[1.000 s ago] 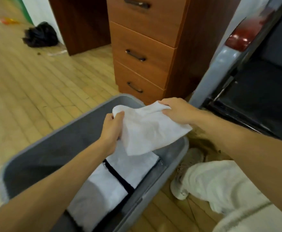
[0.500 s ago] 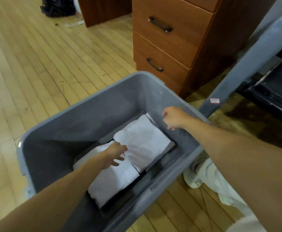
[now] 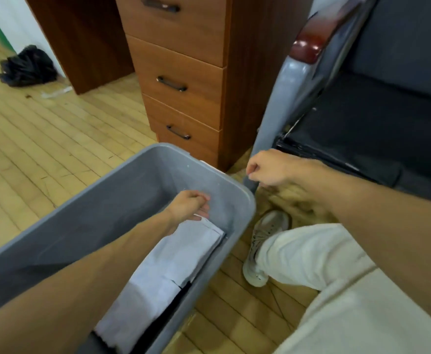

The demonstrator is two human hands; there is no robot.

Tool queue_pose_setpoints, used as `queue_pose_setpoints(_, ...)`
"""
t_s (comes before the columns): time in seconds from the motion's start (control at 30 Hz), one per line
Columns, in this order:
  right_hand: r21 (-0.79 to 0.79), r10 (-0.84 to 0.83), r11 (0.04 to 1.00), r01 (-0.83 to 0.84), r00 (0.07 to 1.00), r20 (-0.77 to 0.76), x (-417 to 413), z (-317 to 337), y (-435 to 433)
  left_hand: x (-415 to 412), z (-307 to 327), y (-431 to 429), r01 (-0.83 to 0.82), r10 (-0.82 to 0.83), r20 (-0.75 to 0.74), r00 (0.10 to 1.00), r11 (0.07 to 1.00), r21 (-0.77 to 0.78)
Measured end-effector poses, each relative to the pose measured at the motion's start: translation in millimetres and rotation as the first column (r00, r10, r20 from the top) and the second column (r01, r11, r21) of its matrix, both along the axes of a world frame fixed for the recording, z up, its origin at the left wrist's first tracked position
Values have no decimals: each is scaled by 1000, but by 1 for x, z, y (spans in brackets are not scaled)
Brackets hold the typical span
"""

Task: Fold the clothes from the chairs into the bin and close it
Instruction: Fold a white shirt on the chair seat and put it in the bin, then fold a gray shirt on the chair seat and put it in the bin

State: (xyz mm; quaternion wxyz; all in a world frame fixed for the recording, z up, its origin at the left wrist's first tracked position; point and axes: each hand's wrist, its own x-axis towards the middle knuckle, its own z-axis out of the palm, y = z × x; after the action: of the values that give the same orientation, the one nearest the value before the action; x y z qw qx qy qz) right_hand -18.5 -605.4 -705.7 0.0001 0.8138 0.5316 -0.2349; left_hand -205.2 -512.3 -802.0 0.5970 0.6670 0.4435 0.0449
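Grey plastic bin (image 3: 107, 213): lower left to centre of frame, top open, rounded corners. Folded white garment (image 3: 186, 251): flat in bin, along right wall, far end near far right corner. Second folded white piece (image 3: 140, 302): just below it in frame, edges touching. Dark fabric (image 3: 176, 302): strip beside both, against right wall. Chair (image 3: 362, 129): upper right, dark seat, grey frame.

head | worn high, facing forward-down | close over grey bin (image 3: 132, 190) | one view
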Motion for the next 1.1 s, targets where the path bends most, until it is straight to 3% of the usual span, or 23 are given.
queue_pose_setpoints(0.2,106,-140,986,130,986,93,70,57,-76,96,77,-41,214,-231,114,966,966,144)
queue_pose_setpoints(0.4,208,-384,908,364,921,65,156,74,-172,208,124,-101,319,-378,188,907,905,282)
queue_pose_setpoints(0.63,264,-635,752,605,772,40,226,68,-261,333,163,-185,482,-587,193,787,778,402)
queue_pose_setpoints(0.8,364,-770,608,706,635,55,258,48,-315,394,147,-249,554,-668,154,728,705,443)
queue_pose_setpoints(0.93,366,-829,545,755,551,99,273,44,-358,406,117,-275,723,-828,-27,561,473,503)
queue_pose_setpoints(1.1,483,-913,402,778,382,144,286,43,-410,426,112,-310,721,-860,20,510,440,535)
